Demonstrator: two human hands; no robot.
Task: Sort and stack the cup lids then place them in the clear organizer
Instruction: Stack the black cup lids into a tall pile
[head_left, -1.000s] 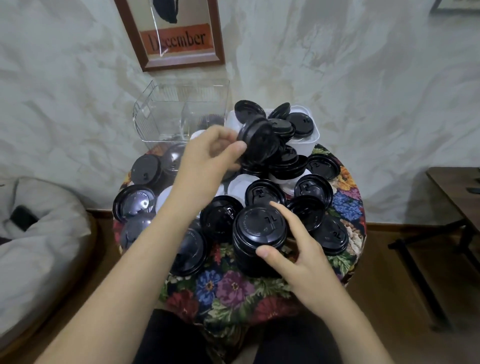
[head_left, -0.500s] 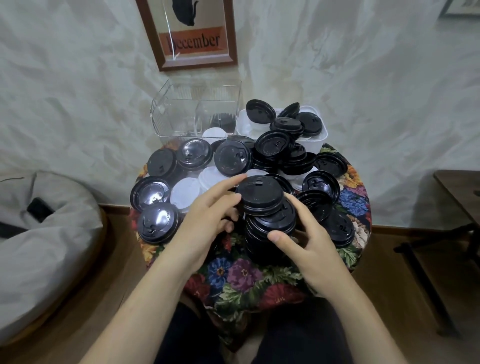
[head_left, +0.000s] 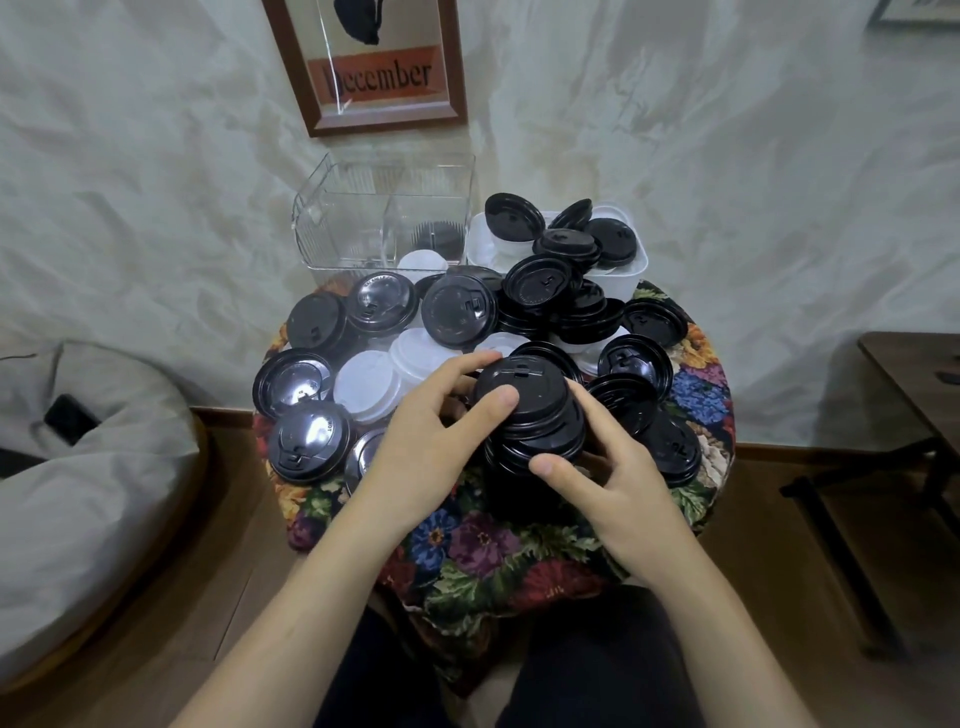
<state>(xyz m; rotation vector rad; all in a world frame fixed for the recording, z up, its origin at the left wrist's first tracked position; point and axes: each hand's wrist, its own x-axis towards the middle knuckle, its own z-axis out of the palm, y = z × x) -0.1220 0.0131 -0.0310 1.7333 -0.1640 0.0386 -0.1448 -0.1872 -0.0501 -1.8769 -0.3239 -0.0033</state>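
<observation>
Head view: floral-cloth table (head_left: 519, 545) covered in loose lids (head_left: 457, 312), black and white. Clear organizer (head_left: 384, 218) at table's far edge. Black lid stack (head_left: 530, 421) at table's near middle. Left hand (head_left: 431, 441) and right hand (head_left: 613, 478) both grasp the stack, left thumb on top.

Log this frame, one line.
step: stacking | left hand: pinches top black plastic lid | right hand: grips black lid stack | clear plastic organizer: untouched
</observation>
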